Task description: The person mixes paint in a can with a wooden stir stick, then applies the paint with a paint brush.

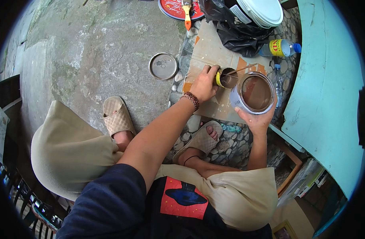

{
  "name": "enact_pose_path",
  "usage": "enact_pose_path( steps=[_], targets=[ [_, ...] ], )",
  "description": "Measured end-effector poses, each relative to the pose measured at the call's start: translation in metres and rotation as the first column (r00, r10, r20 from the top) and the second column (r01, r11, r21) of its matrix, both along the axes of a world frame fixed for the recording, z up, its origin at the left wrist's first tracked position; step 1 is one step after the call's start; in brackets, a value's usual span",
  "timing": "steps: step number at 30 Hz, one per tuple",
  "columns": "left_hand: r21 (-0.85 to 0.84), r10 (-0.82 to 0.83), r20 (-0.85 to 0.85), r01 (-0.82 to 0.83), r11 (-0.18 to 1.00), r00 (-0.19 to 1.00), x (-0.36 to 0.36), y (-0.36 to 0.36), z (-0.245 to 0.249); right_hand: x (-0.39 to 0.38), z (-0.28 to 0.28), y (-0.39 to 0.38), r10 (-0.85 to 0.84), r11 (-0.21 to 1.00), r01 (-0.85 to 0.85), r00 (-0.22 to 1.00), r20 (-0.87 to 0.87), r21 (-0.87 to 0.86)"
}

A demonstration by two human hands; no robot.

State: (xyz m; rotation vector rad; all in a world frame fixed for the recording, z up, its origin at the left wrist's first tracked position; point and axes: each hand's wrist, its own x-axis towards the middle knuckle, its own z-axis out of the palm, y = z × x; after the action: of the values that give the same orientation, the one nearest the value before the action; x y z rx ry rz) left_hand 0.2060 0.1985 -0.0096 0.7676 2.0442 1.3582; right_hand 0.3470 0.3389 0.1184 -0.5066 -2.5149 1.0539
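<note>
My left hand (205, 84) is closed round a small yellow-banded cup (218, 78), tilted with its mouth toward the right. A dark brown coating shows inside it. A thin stick (247, 67) slants out of the cup's mouth to the upper right. My right hand (257, 120) grips a larger metal paint can (235, 98) from its near right side. Brown paint (259, 95) fills the view inside the can's rim, with a reddish patch at its left. Cup and can are close together above a flattened cardboard sheet (204, 49).
A round metal lid (163, 66) lies on the concrete at left. Farther off are a paintbrush (187, 15) on a red lid (169, 8), a black plastic bag (234, 38), a white bucket (266, 12) and plastic bottles (276, 47). A turquoise panel (329, 75) borders the right side.
</note>
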Motion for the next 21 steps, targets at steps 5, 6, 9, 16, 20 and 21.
enact_pose_path(
  steps=[5,6,9,16,20,21],
  targets=[
    [0.016,0.003,-0.028,-0.002,1.000,1.000,0.000,0.000,-0.001,0.004,-0.003,0.005,0.023,0.999,-0.023,1.000,0.003,0.029],
    [0.016,0.003,-0.027,-0.003,1.000,1.000,0.000,0.000,0.000,0.005,-0.004,0.005,0.023,0.999,-0.023,1.000,0.004,0.029],
    [0.003,-0.013,-0.011,0.014,1.000,1.000,0.000,0.000,0.001,0.006,-0.005,0.006,0.001,1.000,-0.001,1.000,0.002,-0.005],
    [-0.007,-0.011,-0.001,0.011,1.000,1.000,-0.001,0.001,0.002,0.014,-0.018,0.008,-0.009,1.000,0.008,1.000,-0.029,-0.025],
    [-0.013,-0.013,0.000,0.013,1.000,1.000,-0.001,0.001,0.003,0.015,-0.020,0.006,-0.011,0.999,0.010,0.999,-0.040,-0.034],
    [-0.013,-0.014,-0.001,0.014,1.000,1.000,-0.001,0.001,0.004,0.016,-0.021,0.005,-0.012,0.999,0.010,0.999,-0.041,-0.034]
  ],
)
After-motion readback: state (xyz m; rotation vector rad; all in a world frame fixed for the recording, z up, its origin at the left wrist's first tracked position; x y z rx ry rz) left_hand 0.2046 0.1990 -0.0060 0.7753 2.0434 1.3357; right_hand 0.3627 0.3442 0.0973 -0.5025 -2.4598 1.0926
